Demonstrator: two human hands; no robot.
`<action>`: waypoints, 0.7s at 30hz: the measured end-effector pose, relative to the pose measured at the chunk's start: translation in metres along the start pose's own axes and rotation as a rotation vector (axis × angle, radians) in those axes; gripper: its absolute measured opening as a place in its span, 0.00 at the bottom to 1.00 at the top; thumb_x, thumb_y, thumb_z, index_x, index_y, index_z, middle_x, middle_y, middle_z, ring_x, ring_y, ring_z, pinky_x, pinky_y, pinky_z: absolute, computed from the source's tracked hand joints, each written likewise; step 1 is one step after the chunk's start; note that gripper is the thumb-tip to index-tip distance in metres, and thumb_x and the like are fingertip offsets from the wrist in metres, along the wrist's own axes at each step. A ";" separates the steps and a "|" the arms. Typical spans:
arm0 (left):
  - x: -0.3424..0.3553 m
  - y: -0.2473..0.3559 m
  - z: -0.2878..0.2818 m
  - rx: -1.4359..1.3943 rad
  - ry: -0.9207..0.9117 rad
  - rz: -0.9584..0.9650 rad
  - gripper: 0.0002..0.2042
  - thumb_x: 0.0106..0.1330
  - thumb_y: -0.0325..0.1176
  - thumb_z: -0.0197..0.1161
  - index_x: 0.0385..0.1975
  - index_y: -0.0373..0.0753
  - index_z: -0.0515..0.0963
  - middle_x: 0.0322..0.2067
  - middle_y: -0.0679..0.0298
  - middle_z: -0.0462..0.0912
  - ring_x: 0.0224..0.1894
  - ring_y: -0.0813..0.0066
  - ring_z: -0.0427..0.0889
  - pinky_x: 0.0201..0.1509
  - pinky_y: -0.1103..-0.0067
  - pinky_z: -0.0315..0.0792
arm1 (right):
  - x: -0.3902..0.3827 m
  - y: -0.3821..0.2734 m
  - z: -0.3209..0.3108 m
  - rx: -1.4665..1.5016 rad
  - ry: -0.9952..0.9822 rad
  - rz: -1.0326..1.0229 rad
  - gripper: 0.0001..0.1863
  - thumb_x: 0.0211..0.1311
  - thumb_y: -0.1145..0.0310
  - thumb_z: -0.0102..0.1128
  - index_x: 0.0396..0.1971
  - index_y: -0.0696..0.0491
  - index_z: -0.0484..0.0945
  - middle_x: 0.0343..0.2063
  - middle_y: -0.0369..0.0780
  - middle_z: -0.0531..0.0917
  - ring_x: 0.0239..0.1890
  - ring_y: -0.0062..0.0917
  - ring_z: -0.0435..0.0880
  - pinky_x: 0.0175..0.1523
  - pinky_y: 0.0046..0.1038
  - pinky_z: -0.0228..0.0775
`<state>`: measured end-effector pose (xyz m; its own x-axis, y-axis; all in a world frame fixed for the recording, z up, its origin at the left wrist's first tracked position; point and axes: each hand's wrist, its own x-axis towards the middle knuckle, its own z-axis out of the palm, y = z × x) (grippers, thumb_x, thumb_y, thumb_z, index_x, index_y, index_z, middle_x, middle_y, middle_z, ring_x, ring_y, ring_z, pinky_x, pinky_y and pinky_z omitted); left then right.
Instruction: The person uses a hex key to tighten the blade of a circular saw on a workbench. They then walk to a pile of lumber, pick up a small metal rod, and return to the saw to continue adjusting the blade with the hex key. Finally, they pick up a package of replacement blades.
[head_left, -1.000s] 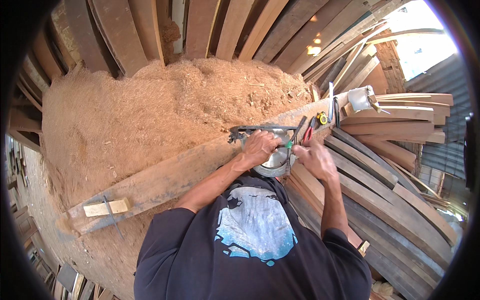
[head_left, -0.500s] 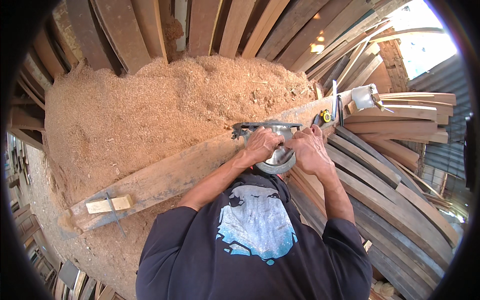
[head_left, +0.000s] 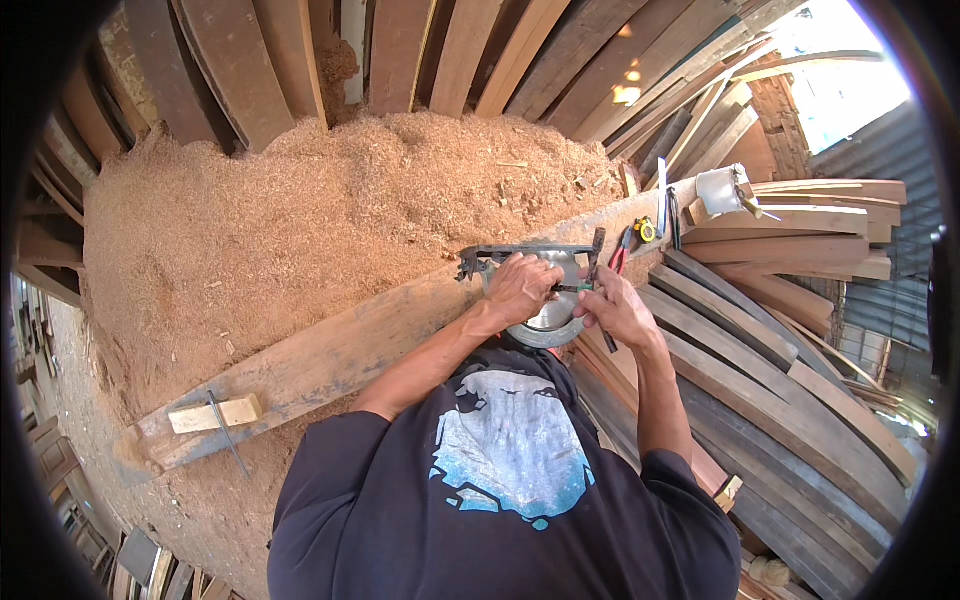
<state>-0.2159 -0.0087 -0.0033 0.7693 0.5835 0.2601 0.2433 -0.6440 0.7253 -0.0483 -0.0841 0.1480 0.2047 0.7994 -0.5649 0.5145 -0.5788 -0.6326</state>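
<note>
Right, far left I have a pale wood block (head_left: 214, 413) sitting on the low end of a long plank (head_left: 310, 370), thin metal rod (head_left: 229, 435) lying across it. Plank runs diagonally up to the right; sawdust heap (head_left: 330, 215) behind it, upright boards (head_left: 240, 70) behind that.

Centre: left hand (head_left: 524, 288) is closed on the circular saw (head_left: 550, 317), fingers together and bent over the silver housing. Saw is just in front of the dark shirt (head_left: 510, 450), base plate (head_left: 530, 250) along its far side, overlapping the plank from my view. I can't tell what bears its weight.

Just right of those fingertips, a slim tool with a green end (head_left: 586, 288). Right hand (head_left: 620, 308) meets it, fingers curled in. A dark bar (head_left: 597, 250) shows at those fingers. Can't tell which one the right grip is clamped on.

Further right on the plank: red-handled pliers (head_left: 618, 258), yellow tape measure (head_left: 646, 231), pale straight strip (head_left: 661, 195). Stacked boards (head_left: 780, 380) fill the right side.
</note>
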 end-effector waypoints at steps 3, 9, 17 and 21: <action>-0.005 -0.008 -0.001 -0.075 0.024 -0.010 0.12 0.60 0.35 0.72 0.43 0.46 0.81 0.35 0.63 0.85 0.43 0.59 0.83 0.49 0.65 0.72 | 0.006 -0.025 -0.006 -0.115 -0.123 -0.010 0.16 0.65 0.76 0.57 0.51 0.59 0.79 0.25 0.38 0.83 0.29 0.22 0.82 0.37 0.29 0.76; -0.005 -0.005 0.003 -0.034 -0.066 0.057 0.16 0.57 0.28 0.69 0.47 0.45 0.83 0.41 0.62 0.88 0.46 0.57 0.84 0.50 0.65 0.73 | 0.014 -0.032 -0.017 -0.832 -0.130 -0.368 0.15 0.59 0.72 0.59 0.46 0.51 0.84 0.31 0.50 0.87 0.36 0.41 0.87 0.46 0.41 0.75; -0.006 -0.010 0.008 0.004 0.003 0.032 0.13 0.60 0.33 0.71 0.44 0.47 0.83 0.34 0.64 0.85 0.42 0.61 0.84 0.47 0.66 0.72 | -0.024 -0.054 -0.024 -0.808 0.446 -0.008 0.18 0.71 0.61 0.56 0.53 0.56 0.82 0.34 0.47 0.88 0.35 0.43 0.87 0.47 0.46 0.76; -0.005 -0.005 0.007 0.008 0.006 0.027 0.12 0.59 0.36 0.72 0.43 0.47 0.83 0.33 0.66 0.84 0.40 0.62 0.83 0.46 0.66 0.71 | -0.025 -0.025 -0.017 -0.317 0.087 0.174 0.23 0.72 0.56 0.58 0.49 0.64 0.80 0.30 0.45 0.88 0.35 0.38 0.86 0.47 0.41 0.76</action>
<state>-0.2166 -0.0116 -0.0130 0.7721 0.5688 0.2836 0.2271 -0.6637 0.7127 -0.0522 -0.0868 0.1871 0.3753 0.7119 -0.5936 0.6952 -0.6397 -0.3277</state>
